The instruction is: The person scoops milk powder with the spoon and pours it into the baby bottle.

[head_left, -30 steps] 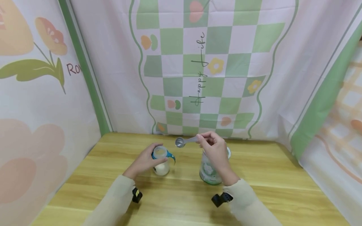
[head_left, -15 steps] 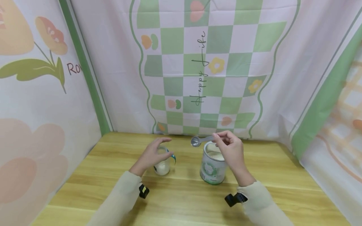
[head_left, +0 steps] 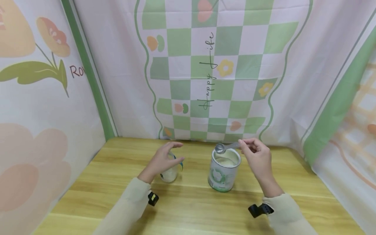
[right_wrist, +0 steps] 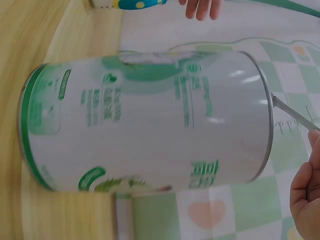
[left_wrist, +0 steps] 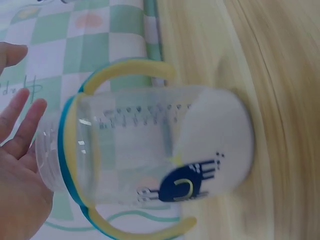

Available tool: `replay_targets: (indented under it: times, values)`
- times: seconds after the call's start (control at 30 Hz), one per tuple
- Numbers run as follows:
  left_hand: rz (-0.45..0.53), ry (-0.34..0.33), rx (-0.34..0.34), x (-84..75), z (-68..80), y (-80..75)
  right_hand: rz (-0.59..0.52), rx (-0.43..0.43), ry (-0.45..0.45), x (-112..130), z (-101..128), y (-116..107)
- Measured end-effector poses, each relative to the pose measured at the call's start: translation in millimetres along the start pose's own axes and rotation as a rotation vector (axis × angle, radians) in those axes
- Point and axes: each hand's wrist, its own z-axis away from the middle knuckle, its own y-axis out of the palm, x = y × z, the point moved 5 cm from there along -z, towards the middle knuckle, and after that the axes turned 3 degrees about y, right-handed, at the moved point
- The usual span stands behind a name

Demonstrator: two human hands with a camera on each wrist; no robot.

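The right hand (head_left: 258, 158) pinched a spoon (head_left: 226, 148) over the open tin (head_left: 224, 169) on the desk (head_left: 293, 182). The left hand (head_left: 163, 160), fingers relaxed, hovered over the bottle (head_left: 170, 174). The backdrop (head_left: 264, 81) read "Happy Life"; the tin's print was unreadable.

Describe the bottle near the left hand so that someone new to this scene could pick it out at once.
On the wooden table, in front of the checked cloth backdrop, two containers stand side by side. The bottle is the smaller one, under the left hand. Unlike the green-and-white tin beside it, it is clear, with yellow handles, a blue collar and white powder at the bottom.
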Motion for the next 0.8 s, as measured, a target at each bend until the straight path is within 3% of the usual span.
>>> replay_targets:
  times: [0.23,0.47,0.8]
  values:
    - [0.016,0.068,0.015,-19.1,-5.3,11.3,0.027,-0.009,-0.007,-8,3,-12]
    - [0.088,0.055,0.074,-32.1,-12.7,32.7,0.097,0.009,-0.023,-12,5,-16]
    - [0.125,0.033,0.135,-43.7,-20.2,64.3,0.295,0.047,-0.188,-12,10,-12]
